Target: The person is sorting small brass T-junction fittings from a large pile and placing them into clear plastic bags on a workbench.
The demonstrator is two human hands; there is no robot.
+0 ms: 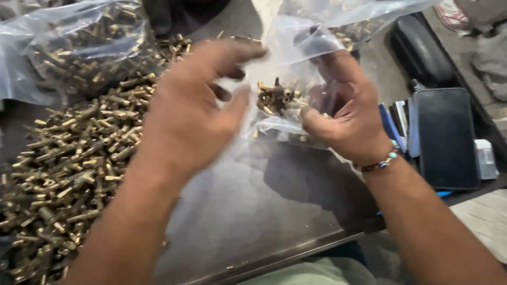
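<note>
1. Here, the left hand (pixel 187 113) and right hand (pixel 346 113) both pinch a clear plastic bag (pixel 288 47) above the metal table (pixel 253 211); a few brass fittings (pixel 274 97) sit inside.
2. Left, another bag (pixel 68 47) holds more, beside a loose pile (pixel 68 174).
3. Right, a dark phone (pixel 446 137) lies flat.

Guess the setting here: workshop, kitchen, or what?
Likely a small workshop or packing bench. A big loose heap of brass fittings covers the dark metal table, more sit bagged in a clear plastic sack, and both hands hold a small clear bag with a few pieces inside.
</note>
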